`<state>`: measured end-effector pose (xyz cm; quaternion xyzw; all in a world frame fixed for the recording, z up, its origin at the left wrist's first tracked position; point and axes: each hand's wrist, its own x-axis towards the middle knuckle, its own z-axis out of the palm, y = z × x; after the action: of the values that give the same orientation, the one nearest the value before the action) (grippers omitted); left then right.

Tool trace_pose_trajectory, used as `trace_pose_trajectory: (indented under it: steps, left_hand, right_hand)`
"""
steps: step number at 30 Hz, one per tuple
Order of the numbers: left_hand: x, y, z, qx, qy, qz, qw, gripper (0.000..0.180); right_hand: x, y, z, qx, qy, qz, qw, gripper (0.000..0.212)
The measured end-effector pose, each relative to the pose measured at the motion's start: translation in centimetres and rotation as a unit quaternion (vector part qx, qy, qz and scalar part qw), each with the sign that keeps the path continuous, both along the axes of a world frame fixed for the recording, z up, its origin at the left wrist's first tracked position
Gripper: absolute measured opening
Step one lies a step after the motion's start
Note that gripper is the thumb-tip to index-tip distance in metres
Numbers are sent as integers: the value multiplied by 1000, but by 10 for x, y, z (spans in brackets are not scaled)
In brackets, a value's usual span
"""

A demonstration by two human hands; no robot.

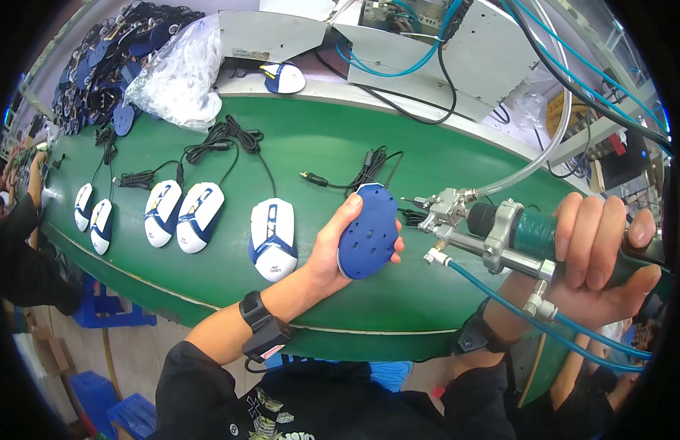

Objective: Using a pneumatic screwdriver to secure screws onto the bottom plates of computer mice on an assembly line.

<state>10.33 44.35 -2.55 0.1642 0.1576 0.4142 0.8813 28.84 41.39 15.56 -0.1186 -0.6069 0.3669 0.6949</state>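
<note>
My left hand (325, 249) is closed around a wired computer mouse (368, 233), turned so its blue underside with small holes faces up. Its black cable (368, 167) lies bundled on the green bench just beyond. My right hand (600, 246) grips a green-bodied air screwdriver (534, 235), held level with its metal feed head (448, 209) pointing left at the mouse. A gap shows between the head and the mouse. Left of my left hand, a white and blue mouse (273, 242) rests top side up on the bench.
More mice (199, 218) lie in a row to the left, cables beyond them. At the back stand a clear plastic bag (180, 77), a heap of blue parts (98, 59) and a grey machine housing (420, 73). Blue air tubes (501, 297) trail from the screwdriver. Another person's hand (38, 163) shows far left.
</note>
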Motion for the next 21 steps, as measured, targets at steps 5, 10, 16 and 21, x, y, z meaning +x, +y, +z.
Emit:
trace_pose_trajectory:
  steps: [5, 10, 16, 21]
  left_hand:
    - [-2, -1, -1, 9, -22, -10, 1000, 52]
    - [-11, -2, 0, 10, -9, -11, 1000, 52]
    - [-5, -8, 15, 20, 10, -2, 1000, 40]
    - [2, -16, 24, 37, 25, -9, 999, 40]
  right_hand:
    - [-7, -2, 0, 9, -2, 11, 1000, 29]
    - [-16, 2, -6, 16, 5, 8, 1000, 29]
    - [-14, -4, -3, 11, -3, 1, 1000, 27]
    - [-18, -2, -1, 37, -6, -12, 999, 18]
